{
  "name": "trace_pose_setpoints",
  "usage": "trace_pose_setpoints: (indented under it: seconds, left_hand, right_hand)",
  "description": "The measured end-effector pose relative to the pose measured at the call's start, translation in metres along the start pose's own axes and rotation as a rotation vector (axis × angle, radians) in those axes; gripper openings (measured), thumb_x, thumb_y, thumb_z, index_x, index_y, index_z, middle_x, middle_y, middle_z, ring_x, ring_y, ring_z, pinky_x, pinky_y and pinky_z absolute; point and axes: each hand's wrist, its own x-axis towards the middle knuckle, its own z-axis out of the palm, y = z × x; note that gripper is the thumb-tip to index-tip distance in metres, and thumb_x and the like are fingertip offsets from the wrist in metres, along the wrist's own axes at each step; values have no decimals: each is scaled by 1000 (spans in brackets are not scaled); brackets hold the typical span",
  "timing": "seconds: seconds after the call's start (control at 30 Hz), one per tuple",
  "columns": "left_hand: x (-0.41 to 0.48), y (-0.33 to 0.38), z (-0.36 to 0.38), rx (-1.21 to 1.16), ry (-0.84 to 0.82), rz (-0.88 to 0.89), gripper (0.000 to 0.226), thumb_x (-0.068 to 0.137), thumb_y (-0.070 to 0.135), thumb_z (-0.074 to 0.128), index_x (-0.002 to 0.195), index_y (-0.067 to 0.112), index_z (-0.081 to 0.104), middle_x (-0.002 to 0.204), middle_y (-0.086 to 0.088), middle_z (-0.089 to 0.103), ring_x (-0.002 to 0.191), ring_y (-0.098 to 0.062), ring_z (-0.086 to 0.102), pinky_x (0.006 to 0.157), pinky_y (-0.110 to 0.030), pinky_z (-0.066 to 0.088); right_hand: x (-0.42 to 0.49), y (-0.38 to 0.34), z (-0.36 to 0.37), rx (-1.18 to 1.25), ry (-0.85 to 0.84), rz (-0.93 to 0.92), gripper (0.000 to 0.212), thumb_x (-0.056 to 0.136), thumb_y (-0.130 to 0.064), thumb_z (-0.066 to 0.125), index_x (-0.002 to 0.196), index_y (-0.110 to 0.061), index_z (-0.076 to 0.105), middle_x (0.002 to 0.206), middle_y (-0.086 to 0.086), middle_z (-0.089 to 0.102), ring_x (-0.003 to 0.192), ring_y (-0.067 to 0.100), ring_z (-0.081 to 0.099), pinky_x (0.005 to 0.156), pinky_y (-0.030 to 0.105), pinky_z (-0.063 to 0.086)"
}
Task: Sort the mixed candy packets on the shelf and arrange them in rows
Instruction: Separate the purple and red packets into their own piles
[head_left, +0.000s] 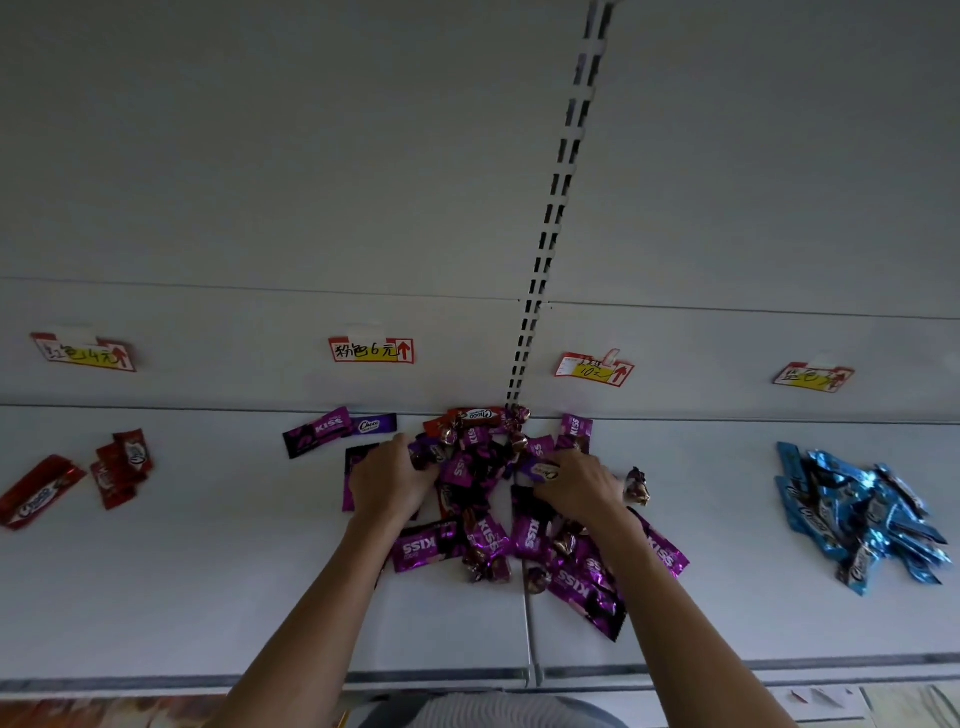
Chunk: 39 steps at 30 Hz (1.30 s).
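Note:
A mixed heap of purple KISS packets (524, 540), brown twist-wrapped candies and a red bar lies at the middle of the white shelf (208, 597). My left hand (389, 480) reaches into the heap's left side, its fingers curled round dark purple packets. On the heap's right side, my right hand (576, 483) pinches a purple Choco packet (543, 470). Two purple packets (337, 428) lie apart at the back left. Red packets (122, 467) sit at the far left. A blue pile (862, 514) sits at the right.
Four handwritten price tags (371, 351) hang on the back panel above the shelf. A slotted upright rail (550, 223) runs up the wall behind the heap. A lone brown twist candy (638, 486) lies just right of my right hand. The shelf's front edge runs below my forearms.

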Motion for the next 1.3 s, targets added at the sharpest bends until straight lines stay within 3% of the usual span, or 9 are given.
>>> trace_pose_setpoints:
  seconds: [0.1, 0.23, 0.4, 0.5, 0.63, 0.8, 0.97, 1.13, 1.3]
  left_hand:
    - [3, -7, -5, 46, 18, 0, 34, 87, 33, 61, 117, 17, 58, 104, -1, 67, 95, -21, 62, 64, -26, 39]
    - [3, -2, -3, -5, 46, 6, 31, 86, 42, 59, 97, 13, 62, 85, -1, 67, 81, -20, 63, 56, -26, 35]
    - [5, -1, 1, 44, 30, -18, 35, 83, 44, 63, 101, 13, 60, 89, 0, 67, 82, -19, 63, 58, -26, 37]
    - [6, -6, -2, 16, -18, -45, 35, 83, 37, 65, 108, 14, 59, 96, -2, 67, 89, -20, 63, 63, -27, 42]
    - [4, -9, -5, -118, -38, -55, 33, 77, 32, 70, 100, 12, 60, 94, -4, 65, 85, -21, 60, 62, -28, 43]
    - [-4, -6, -6, -208, 26, 57, 28, 83, 31, 64, 97, 8, 58, 91, -2, 58, 83, -18, 56, 62, -25, 36]
    - [-13, 3, -16, -426, 2, 37, 14, 92, 22, 55, 87, 12, 46, 68, 5, 51, 59, -11, 49, 51, -22, 33]
    - [-15, 2, -23, -762, -114, -130, 8, 95, 21, 47, 93, 17, 55, 84, 1, 57, 80, -14, 53, 70, -30, 38]
    - [-17, -5, -25, -814, -128, -203, 11, 95, 22, 47, 92, 18, 56, 96, -4, 59, 93, -19, 53, 82, -33, 38]
  right_hand:
    - [4, 3, -1, 64, 106, 41, 23, 88, -39, 54, 97, -18, 52, 83, -2, 51, 85, 23, 55, 95, 48, 43]
    - [9, -9, 3, 176, 156, -90, 9, 90, -26, 48, 91, -22, 56, 85, 3, 58, 90, 28, 60, 89, 43, 45]
    - [11, -24, 11, -95, 105, -220, 35, 92, -32, 50, 126, -31, 54, 112, 1, 64, 104, 23, 57, 99, 42, 31]
    - [9, -19, 9, -60, 102, -189, 32, 89, -34, 54, 120, -28, 58, 111, 0, 64, 102, 22, 58, 99, 43, 33]
    - [8, -5, 8, 134, 178, -58, 25, 84, -42, 62, 99, -22, 63, 97, 1, 67, 87, 20, 61, 83, 35, 48]
    - [6, -17, 12, -74, 223, 71, 37, 86, -54, 55, 80, -17, 50, 80, -1, 56, 86, 21, 59, 97, 43, 33]
    - [9, -18, 9, -61, 86, 24, 31, 84, -34, 65, 105, -13, 55, 94, 2, 59, 89, 22, 57, 97, 44, 39]
    - [10, 3, 4, 173, 13, -32, 28, 82, -16, 67, 109, -9, 60, 95, 6, 63, 82, 20, 59, 73, 32, 52]
    - [7, 14, -14, 320, -28, -31, 21, 91, -28, 58, 82, -10, 58, 67, -1, 51, 58, 8, 44, 50, 20, 32]
